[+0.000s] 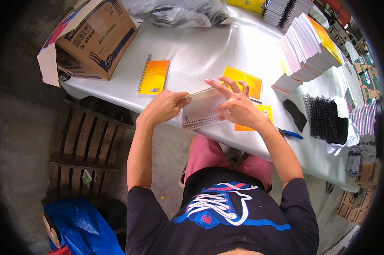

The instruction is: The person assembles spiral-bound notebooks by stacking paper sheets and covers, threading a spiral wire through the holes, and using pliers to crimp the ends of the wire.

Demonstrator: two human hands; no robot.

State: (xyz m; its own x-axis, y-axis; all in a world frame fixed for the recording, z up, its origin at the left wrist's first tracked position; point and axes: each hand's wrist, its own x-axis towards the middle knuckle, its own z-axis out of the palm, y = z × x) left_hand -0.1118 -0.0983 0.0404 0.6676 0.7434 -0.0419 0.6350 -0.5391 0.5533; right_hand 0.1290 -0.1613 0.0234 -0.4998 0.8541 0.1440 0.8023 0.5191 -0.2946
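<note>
L hand (pixel 168 105) pinching hole-punched, ruled paper sheets (pixel 201 107) at near edge of smooth silvery table (pixel 192 53), ctr; R hand (pixel 236 104) splayed by their right side, can't tell if gripping. Rect. coil-bound notebook (pixel 154 77) far L.

Left fingers (pixel 183 102) pinch punched sheets (pixel 200 107) (faintly ruled); right fingers (pixel 218 87) spread at their right side.

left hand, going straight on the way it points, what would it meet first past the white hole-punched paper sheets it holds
Past those sheets, the left hand would probably meet the bare right hand first; one view leaves their relative depth unclear.
</note>
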